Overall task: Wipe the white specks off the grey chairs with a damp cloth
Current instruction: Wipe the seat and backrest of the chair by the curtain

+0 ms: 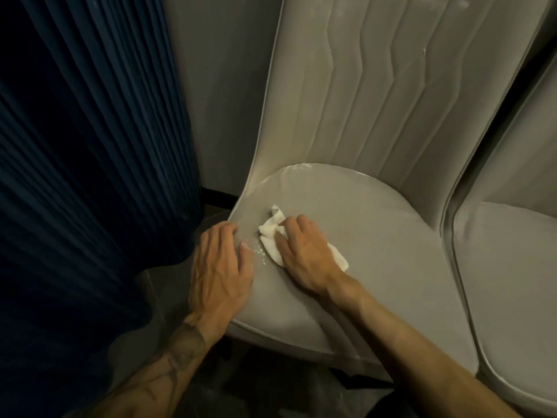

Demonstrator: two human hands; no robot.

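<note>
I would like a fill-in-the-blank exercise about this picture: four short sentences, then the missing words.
1. The right hand holds a ____ cloth on the grey seat.
2. The left hand rests on the seat's ____ edge.
3. The white specks lie ____ the two hands.
4. Left of the seat hangs a dark ____ curtain.

Missing words: white; left; between; blue.

Right hand (301, 251) grips cloth (271, 227) on grey chair (376, 236); left hand (220, 267) rests beside
</note>
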